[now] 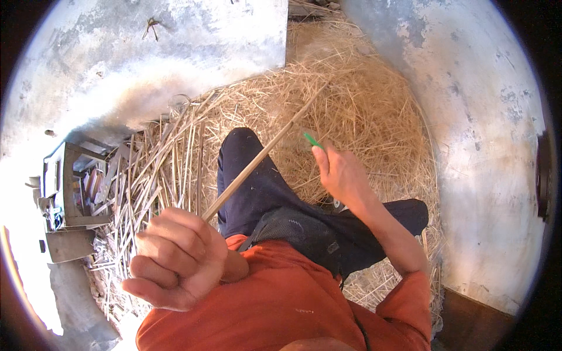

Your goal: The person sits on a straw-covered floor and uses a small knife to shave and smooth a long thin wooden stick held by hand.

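Head view, looking down at a seated person whose two bare hands are at work. One long, pale stick (263,153) runs slantwise across the middle, and everything else is placed by it. At its near, lower end is the left hand (175,257), fingers curled tightly round it in a fist, a dark ring on one finger; the stick's end is hidden there. To the right of the stick's upper half, apart from it, is the right hand (346,175), holding a small green object (311,139) between thumb and fingers, with one end sticking out toward the stick. What kind of object it is, I cannot tell. Beneath the stick's middle lies one leg of the dark trousers (249,161); below its near end, to the right, is an orange shirt (275,304). Loose yellow straw (380,117) spreads under the stick's far end and away to its right. Left of the stick lies a heap of thin strips (155,175), and beyond that heap, farther left, stands a wooden box (88,221).
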Demonstrator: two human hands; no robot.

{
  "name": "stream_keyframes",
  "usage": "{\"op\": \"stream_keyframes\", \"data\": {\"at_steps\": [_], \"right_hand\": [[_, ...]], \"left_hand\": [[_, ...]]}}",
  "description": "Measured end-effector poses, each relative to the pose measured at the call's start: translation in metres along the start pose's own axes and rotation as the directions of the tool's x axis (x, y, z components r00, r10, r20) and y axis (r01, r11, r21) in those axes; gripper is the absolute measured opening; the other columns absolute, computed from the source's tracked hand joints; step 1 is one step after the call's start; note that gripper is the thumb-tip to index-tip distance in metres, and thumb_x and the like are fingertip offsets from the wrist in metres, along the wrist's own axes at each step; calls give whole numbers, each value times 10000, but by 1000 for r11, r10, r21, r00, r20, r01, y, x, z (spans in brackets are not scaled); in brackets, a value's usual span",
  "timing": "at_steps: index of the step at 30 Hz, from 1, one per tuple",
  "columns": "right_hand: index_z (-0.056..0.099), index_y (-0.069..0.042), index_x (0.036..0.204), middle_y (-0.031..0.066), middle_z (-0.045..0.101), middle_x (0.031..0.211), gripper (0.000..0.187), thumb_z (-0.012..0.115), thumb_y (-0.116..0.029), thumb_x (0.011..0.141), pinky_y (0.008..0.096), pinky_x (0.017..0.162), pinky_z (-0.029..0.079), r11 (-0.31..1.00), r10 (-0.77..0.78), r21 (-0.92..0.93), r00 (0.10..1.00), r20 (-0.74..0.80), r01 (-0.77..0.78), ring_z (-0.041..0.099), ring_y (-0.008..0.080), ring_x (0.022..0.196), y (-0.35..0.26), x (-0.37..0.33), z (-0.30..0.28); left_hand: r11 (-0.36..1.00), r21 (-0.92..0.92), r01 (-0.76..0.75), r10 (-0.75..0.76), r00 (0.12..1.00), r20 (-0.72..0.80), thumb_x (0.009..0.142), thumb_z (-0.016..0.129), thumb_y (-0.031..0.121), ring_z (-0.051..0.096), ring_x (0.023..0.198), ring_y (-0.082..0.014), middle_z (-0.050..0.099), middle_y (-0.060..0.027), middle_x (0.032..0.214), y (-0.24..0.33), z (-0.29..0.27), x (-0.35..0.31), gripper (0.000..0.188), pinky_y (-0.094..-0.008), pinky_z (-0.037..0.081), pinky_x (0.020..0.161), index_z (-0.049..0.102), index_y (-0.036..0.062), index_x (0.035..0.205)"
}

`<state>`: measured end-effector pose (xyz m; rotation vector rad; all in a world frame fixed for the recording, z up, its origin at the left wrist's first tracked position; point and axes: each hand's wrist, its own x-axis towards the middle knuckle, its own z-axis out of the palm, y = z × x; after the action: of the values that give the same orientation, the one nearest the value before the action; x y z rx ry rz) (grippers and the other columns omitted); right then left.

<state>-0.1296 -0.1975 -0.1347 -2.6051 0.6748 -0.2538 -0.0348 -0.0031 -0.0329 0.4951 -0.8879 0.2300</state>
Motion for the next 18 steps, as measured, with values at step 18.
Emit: {"op": "stream_keyframes", "data": {"at_steps": [18], "right_hand": [[581, -15, 862, 216, 569, 605, 442, 350, -384, 939, 476, 529, 445, 986, 158, -59, 986, 60, -155, 580, 379, 583, 30, 28, 9]], "left_hand": [[996, -85, 12, -9, 999, 43, 964, 324, 334, 183, 257, -28, 277, 49, 350, -4, 1, 3, 480, -180, 170, 248, 275, 144, 526]]}}
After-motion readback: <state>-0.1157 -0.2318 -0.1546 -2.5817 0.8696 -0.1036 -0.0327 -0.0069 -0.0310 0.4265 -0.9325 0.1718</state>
